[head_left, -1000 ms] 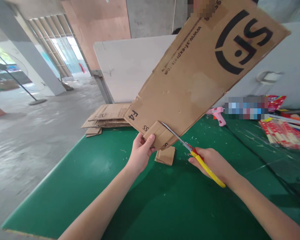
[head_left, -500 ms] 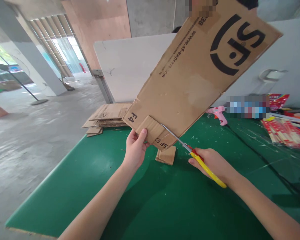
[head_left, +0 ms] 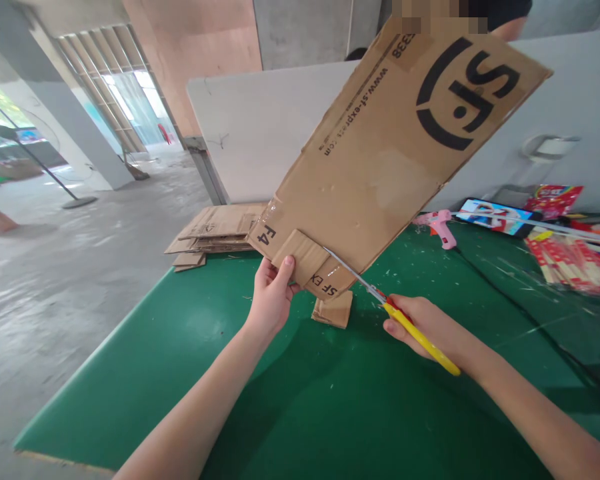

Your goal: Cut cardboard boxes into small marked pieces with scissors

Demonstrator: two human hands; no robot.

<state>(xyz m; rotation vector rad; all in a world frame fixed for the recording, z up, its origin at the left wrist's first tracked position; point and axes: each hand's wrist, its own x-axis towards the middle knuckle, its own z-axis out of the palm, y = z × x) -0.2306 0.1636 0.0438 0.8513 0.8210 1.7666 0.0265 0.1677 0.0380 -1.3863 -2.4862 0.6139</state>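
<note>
My left hand grips the lower corner of a large brown cardboard sheet printed with a black SF logo, held tilted up above the green table. A small cardboard flap sits under my fingers at that corner. My right hand is closed on yellow-handled scissors, whose blades reach into the sheet's bottom edge. A small cut cardboard piece lies on the table just below the sheet.
A stack of flattened cardboard lies at the table's far left corner. A pink glue gun, a phone and colourful packets sit at the far right. A white board stands behind. A person is partly visible at the top right.
The cardboard sheet has dropped a little and shifted left, and my left hand has regripped its corner. The scissors stay in the cut at the bottom edge.
</note>
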